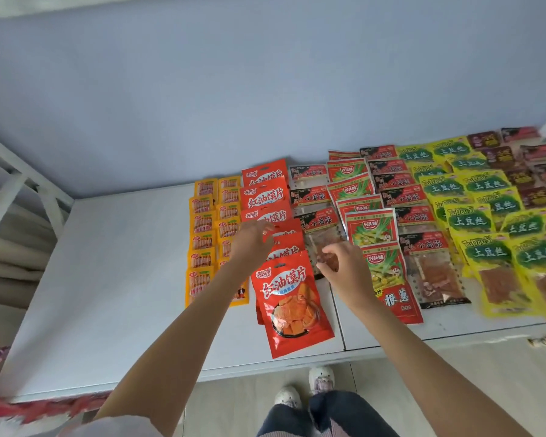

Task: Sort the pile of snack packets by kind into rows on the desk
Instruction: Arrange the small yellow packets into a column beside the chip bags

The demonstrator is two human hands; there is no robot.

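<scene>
White desk (108, 279) against pale blue wall (202, 89); packet rows (391, 216).

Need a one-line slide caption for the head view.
Both hands, left and right, adjust the orange-red packet row among sorted snack rows on the white desk.
</scene>
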